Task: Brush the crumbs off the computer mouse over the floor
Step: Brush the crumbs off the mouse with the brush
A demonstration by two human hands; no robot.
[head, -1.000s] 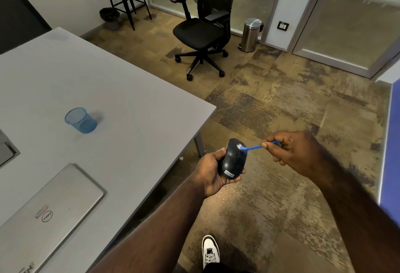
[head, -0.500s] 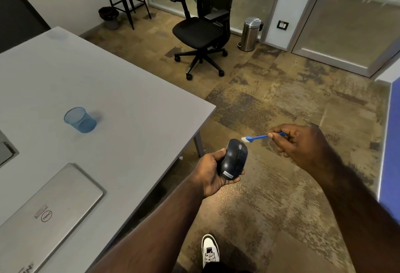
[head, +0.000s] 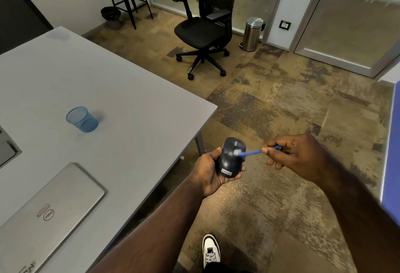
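My left hand (head: 206,172) grips a black computer mouse (head: 229,162) from below and the left, holding it over the brown carpeted floor (head: 270,197) just off the table's corner. My right hand (head: 294,155) pinches a thin blue brush (head: 251,153) by its handle. The brush's white head rests on the top of the mouse, just below the scroll wheel. No crumbs can be made out on the mouse.
A grey table (head: 134,108) fills the left, with a blue mesh cup (head: 82,119) and a closed silver laptop (head: 47,207) on it. A black office chair (head: 205,32) and a steel bin (head: 252,34) stand farther back. My white shoe (head: 211,251) is on the floor below.
The brush head was on the mouse's front end, lifted off past it, and now lies on the mouse's top near the middle. My left hand has barely moved.
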